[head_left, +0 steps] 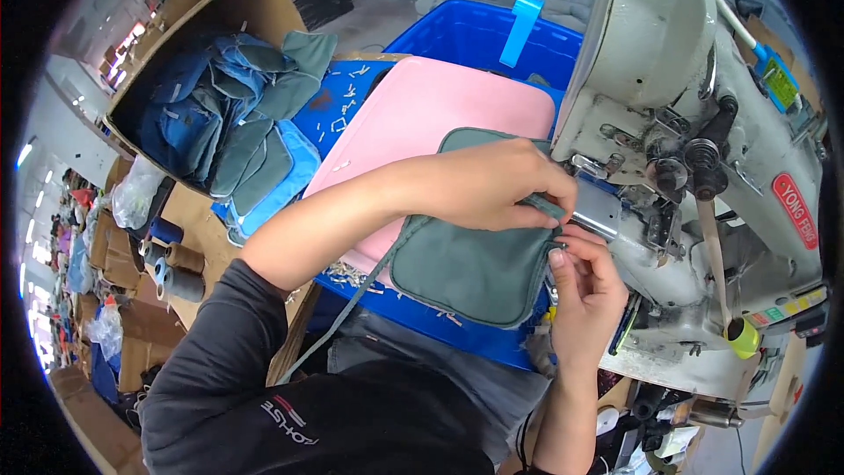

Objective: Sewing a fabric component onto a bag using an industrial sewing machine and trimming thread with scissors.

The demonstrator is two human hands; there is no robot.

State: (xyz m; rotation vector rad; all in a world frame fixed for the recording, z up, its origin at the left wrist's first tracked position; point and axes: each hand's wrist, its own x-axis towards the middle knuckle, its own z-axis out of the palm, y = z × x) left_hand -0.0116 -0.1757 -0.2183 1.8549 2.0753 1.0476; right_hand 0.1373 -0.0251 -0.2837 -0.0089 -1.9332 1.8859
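The left hand and right hand, fingers closed in pinches, hold the right edge of the green cloth, left of the sewing machine, probably to line that edge up.

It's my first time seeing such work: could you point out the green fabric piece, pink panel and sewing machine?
Green fabric piece (466, 268): head view, on its broad face.
Pink panel (440, 105): head view, on its bare surface.
Sewing machine (646, 26): head view, on its pale housing.
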